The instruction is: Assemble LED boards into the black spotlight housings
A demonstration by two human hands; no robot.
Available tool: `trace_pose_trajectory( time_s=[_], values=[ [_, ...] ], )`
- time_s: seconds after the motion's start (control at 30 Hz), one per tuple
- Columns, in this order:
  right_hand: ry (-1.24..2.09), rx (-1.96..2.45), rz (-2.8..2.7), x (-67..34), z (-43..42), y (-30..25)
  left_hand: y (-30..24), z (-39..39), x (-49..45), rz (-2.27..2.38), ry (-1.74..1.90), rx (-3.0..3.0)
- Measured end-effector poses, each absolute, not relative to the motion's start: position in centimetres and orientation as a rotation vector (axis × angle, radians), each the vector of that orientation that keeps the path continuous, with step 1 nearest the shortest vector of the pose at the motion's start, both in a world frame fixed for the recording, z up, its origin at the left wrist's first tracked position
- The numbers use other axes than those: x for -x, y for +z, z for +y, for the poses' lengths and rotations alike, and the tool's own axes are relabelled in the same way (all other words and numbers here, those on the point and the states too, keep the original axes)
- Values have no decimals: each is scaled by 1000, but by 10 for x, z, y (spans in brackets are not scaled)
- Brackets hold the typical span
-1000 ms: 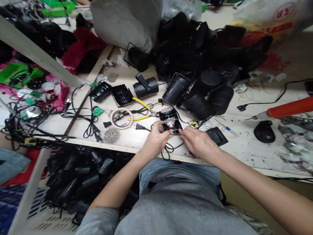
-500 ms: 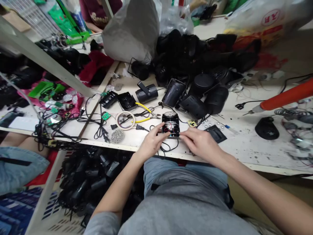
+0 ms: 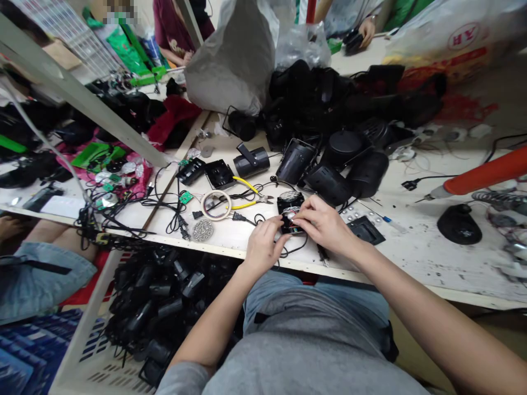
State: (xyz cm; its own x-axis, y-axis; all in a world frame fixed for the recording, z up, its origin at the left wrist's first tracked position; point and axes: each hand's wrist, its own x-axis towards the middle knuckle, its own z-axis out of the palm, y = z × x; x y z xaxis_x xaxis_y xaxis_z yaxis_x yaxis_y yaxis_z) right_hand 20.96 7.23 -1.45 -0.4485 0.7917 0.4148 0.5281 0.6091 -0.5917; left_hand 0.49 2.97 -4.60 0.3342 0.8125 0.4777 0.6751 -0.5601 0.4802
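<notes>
A small open black lamp housing (image 3: 283, 204) with a round clear lens at its far end lies on the bench in front of me. Thin red and pale wires (image 3: 292, 215) show inside it. My left hand (image 3: 265, 245) is closed at the housing's near left side, fingertips on its edge and thumb along the front. Over the open middle, my right hand (image 3: 325, 224) pinches at the wires; its fingers partly cover them. A black power cord (image 3: 297, 248) loops out beneath the housing towards me.
Yellow-handled cutters (image 3: 246, 206), a tape ring (image 3: 217, 205) and a silvery mesh disc (image 3: 202, 230) lie to the left. Black lamp bodies (image 3: 295, 161) stand behind. On the right are a black square plate (image 3: 365, 230) and a hanging red-orange tool (image 3: 488, 173).
My right hand has moved from the housing's right edge to above its inner wires. My left hand has shifted slightly down the housing's left side. The whole view has shifted a little.
</notes>
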Motion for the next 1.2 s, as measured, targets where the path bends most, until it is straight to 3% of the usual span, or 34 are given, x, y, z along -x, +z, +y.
trace_pose_trajectory(
  time_s=[0.7, 0.87, 1.2],
  values=[
    [708, 970, -2144, -223, 71, -12, -42, 38, -10, 1164, 889, -2541],
    [674, 1000, -2157, -223, 71, -15, -45, 38, -9, 1136, 985, -2505],
    [576, 1062, -2137, -220, 67, -19, -42, 41, -11, 1141, 808, -2574]
  ],
)
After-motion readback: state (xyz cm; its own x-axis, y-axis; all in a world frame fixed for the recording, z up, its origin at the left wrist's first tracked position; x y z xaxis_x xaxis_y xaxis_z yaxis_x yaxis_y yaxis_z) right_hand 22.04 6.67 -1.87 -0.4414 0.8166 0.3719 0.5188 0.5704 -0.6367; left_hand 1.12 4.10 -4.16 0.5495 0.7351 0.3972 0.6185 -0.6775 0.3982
